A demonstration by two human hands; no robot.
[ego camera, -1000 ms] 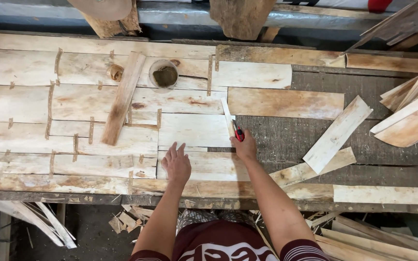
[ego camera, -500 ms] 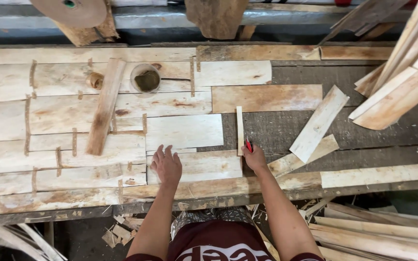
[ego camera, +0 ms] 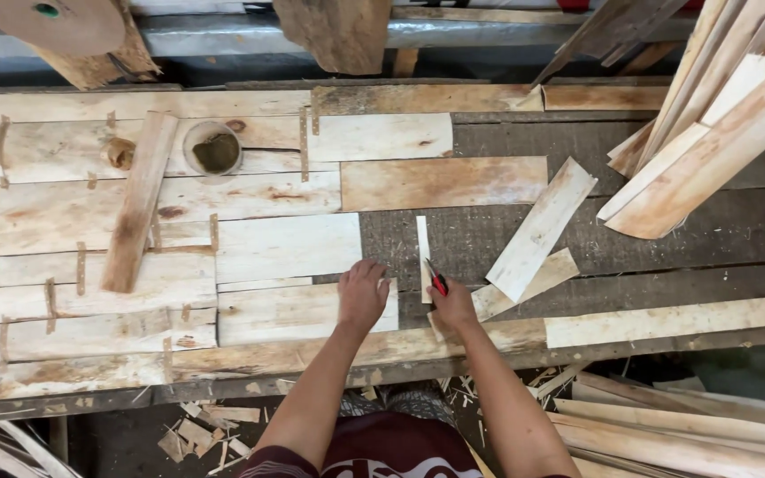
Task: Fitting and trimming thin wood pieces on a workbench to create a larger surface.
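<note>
The bench [ego camera: 489, 239] fills the frame, its left half covered in pale veneer sheets. Lower centre, the left hand [ego camera: 363, 294] presses flat, fingers spread, on one veneer sheet [ego camera: 298, 312]: thin, light, probably brittle, best held flat. Just right, the right hand [ego camera: 453, 305] has its grip closed around a red-handled knife [ego camera: 436, 280], beside a narrow strip [ego camera: 423, 248].

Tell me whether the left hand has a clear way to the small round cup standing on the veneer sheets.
Probably yes: only flat veneer sheets lie between the left hand and the small round cup.
</note>
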